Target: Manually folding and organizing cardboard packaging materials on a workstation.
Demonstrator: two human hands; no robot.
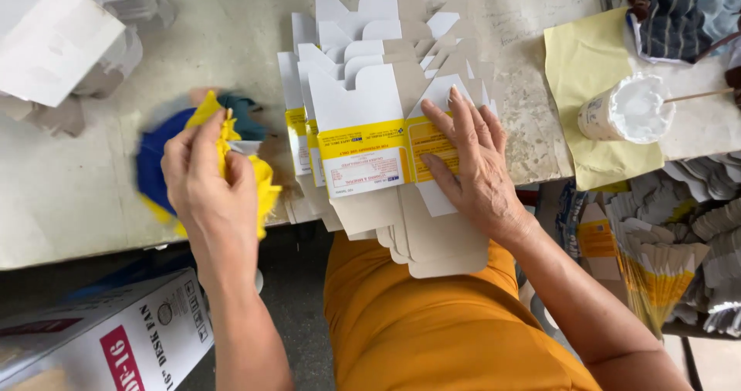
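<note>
left hand [207, 176]: fingers clenched on yellow cloth [262, 182], over blue rag [154, 167] near table front edge [77, 252]; bare tabletop to its left | carton blanks [370, 152]: flat, white with yellow band, fanned stack overhanging front edge at centre | right hand [471, 163]: fingers spread flat, pressing stack, gripping nothing | glue cup [625, 111]: on yellow paper [587, 67], well apart at right
</note>
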